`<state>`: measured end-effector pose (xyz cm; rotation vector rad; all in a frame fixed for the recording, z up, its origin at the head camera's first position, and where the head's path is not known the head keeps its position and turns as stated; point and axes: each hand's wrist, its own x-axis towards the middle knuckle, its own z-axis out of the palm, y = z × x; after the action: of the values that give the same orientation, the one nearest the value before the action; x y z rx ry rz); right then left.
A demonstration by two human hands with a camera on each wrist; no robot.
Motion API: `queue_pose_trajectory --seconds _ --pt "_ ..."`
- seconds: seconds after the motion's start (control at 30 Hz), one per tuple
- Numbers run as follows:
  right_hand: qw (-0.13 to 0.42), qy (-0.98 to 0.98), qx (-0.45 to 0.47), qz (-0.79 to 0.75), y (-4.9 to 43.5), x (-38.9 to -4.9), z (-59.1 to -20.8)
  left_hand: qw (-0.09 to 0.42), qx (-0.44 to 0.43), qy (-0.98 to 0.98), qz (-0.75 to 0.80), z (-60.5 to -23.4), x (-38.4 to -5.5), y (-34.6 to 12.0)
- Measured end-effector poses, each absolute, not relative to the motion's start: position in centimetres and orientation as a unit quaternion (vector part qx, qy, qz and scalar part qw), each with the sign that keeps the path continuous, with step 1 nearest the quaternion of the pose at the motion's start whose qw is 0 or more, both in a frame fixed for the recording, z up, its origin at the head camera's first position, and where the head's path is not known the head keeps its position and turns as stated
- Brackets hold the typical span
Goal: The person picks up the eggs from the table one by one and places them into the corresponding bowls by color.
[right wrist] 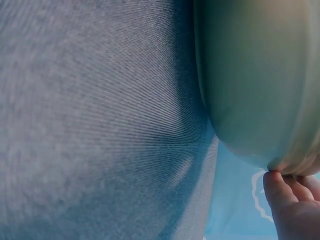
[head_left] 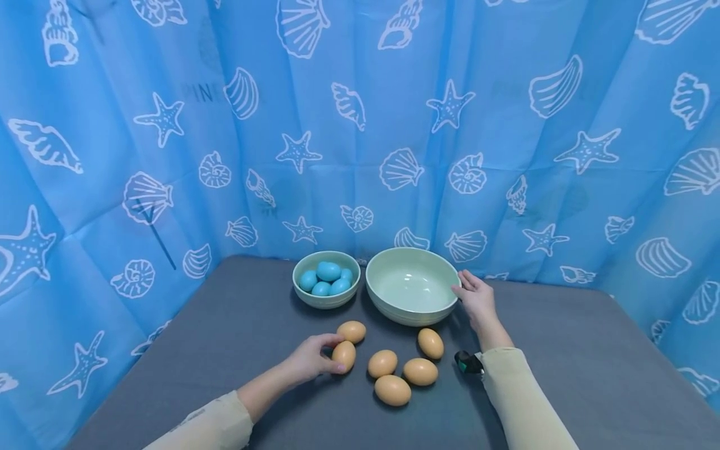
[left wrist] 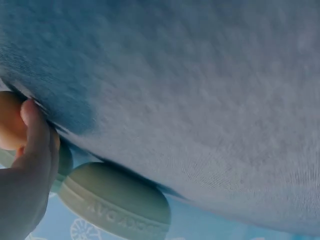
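My left hand (head_left: 309, 359) pinches a brown egg (head_left: 344, 357) between thumb and fingers, low over the table. Just behind it lies another brown egg (head_left: 352, 331), close to the fingertips. In the left wrist view the held egg (left wrist: 11, 120) shows at the left edge, partly covered by the thumb. My right hand (head_left: 477, 300) holds the right side of a large pale green bowl (head_left: 410, 290) at its rim. The right wrist view has the thumb and fingertips against the wall of this bowl (right wrist: 250, 90). The large bowl has nothing inside.
A smaller green bowl (head_left: 326, 301) holding several blue eggs (head_left: 329, 270) stands left of the large one. Several brown eggs (head_left: 392, 390) lie between my hands. A black object (head_left: 468, 362) shows at the right wrist. Behind the grey table (head_left: 225, 350) hangs a blue shell-patterned curtain (head_left: 349, 175).
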<state>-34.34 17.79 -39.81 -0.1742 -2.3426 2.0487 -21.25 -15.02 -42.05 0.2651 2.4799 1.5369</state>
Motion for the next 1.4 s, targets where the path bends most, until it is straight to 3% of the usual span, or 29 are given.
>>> queue_pose_trajectory --seconds 0.73,1.4 --pt "0.008 -0.744 -0.081 0.663 17.5 -34.6 -39.7 0.185 0.043 0.793 0.579 -41.3 -21.9 -15.3" --pt "0.012 -0.732 -0.084 0.676 17.5 -34.5 -39.8 0.092 0.052 0.767 0.633 -39.2 -24.2 -11.7"
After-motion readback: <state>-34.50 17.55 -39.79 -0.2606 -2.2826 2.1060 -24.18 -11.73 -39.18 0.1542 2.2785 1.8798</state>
